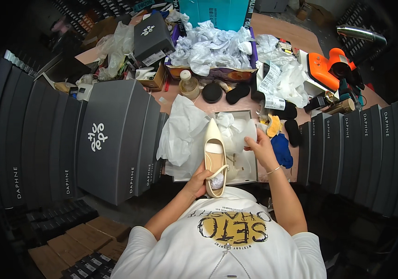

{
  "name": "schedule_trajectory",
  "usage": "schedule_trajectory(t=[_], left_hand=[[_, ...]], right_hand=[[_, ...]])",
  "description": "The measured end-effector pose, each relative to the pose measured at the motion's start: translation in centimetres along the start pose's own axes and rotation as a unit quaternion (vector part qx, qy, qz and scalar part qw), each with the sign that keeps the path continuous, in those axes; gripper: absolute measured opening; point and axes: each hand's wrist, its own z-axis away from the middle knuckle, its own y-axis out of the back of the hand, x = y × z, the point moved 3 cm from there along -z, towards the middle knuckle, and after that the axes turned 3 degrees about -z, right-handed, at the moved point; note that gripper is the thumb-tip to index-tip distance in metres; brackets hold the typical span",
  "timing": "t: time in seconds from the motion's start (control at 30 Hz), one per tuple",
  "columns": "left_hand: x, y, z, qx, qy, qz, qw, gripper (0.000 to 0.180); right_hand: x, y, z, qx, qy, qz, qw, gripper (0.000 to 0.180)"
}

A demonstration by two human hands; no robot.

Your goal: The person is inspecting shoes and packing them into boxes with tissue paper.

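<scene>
The left hand [199, 180] has its fingers wrapped around the side of a cream, pointy-toed flat shoe [215, 160], near the heel. The shoe has a thin strap, and white paper is stuffed in its heel end. It is held up over the near part of a shallow, pale grey box [255, 170], with its toe pointing away. The right hand [262, 148] has thumb and first finger close together, and they seem to pinch the edge of a thin white tissue sheet [250, 131] at the box's right side. (Something cream lies inside, but I can't tell what.)

More crinkly white paper [182, 132] spreads over the left side of the box. To me, this looks like the part where the shoe and its paper get sorted. The next move calls for a light touch on the paper and a steady left hand, so nothing rips or scuffs.

Just right of the box is a bunched blue cloth [281, 151]. Farther off stands a see-through bottle with a white top [189, 86]. Big dark grey cardboard boxes [113, 135] line the left and right.
</scene>
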Motion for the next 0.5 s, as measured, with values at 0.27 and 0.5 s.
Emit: schedule_trajectory(t=[0.27, 0.5], left_hand=[[1.0, -0.9, 0.4, 0.001, 0.008, -0.069, 0.998, 0.085], [1.5, -2.5, 0.1, 0.048, -0.074, -0.187, 0.978, 0.095]], right_hand=[[-2.9, -3.6, 0.7, -0.279, 0.033, 0.223, 0.934, 0.039], [-0.6, -8.2, 2.1, -0.098, 0.21, 0.325, 0.917, 0.056]])
